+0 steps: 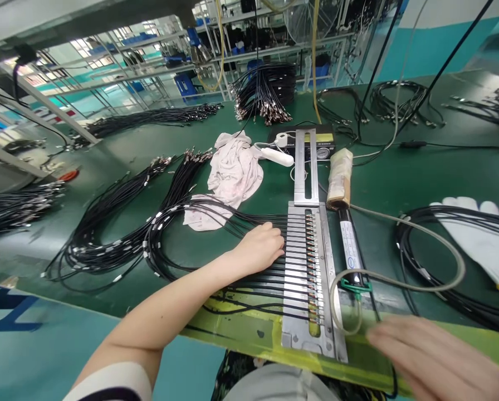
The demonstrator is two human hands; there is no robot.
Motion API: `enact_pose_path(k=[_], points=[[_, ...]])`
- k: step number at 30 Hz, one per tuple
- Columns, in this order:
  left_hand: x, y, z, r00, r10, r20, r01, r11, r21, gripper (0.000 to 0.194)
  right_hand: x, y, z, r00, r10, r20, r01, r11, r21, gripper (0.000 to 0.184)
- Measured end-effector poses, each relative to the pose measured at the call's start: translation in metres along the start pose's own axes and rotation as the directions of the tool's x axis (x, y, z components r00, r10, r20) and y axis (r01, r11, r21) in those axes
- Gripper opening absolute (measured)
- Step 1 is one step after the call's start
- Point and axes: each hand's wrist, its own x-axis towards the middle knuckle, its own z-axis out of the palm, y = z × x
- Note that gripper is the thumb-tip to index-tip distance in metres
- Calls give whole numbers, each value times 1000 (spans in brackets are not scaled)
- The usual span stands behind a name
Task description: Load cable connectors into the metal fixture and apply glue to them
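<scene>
A slotted metal fixture point(295, 278) holds a row of black cables point(253, 287), their metal-tipped ends point(312, 250) lined up along its slot. Beside its left edge, my left hand point(260, 248) has its fingers curled on one of the cables; the fingertips are partly hidden. My right hand point(437, 356) is at the lower right by the table edge, smeared by motion, with its fingers stretched out and nothing visible in them. Between the fixture and that hand lies a dispensing syringe point(352, 245) with a wrapped upper end and a clear hose point(400, 278).
Bundles of black cables point(107, 234) spread over the left side, with another coil point(270, 83) at the back. A pinkish cloth point(235, 172) lies left of the fixture. Behind it sits a black box with a gauge point(324, 151). A white glove point(475, 234) lies right.
</scene>
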Motion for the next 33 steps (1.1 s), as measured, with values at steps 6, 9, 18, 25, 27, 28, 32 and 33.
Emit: enact_pose_path(k=[6, 9, 18, 25, 27, 28, 32, 33], points=[[7, 0, -4, 995, 93, 22, -94, 994, 62, 16, 81, -37, 34, 1000, -14, 6, 13, 989, 144, 29], [9, 0, -4, 984, 176, 9, -176, 980, 96, 16, 74, -35, 54, 999, 11, 30, -12, 998, 55, 24], [14, -2, -1, 962, 273, 13, -273, 958, 84, 15, 59, -32, 61, 947, 304, -100, -320, 918, -236, 22], [22, -5, -23, 929, 365, 58, -368, 928, 56, 7, 63, -40, 63, 914, 392, -103, -405, 878, -254, 24], [21, -4, -24, 929, 369, 26, -370, 928, 50, 8, 64, -40, 63, 914, 393, -102, -406, 880, -247, 24], [21, -3, -23, 932, 362, 27, -363, 931, 36, 8, 64, -39, 63, 914, 392, -104, -406, 882, -242, 24], [14, -7, -13, 955, 275, 111, -277, 961, 4, 7, 62, -37, 64, 914, 391, -110, -406, 890, -209, 26], [12, -9, -11, 960, 256, 112, -259, 966, 13, 8, 62, -36, 64, 912, 393, -117, -409, 891, -198, 26]])
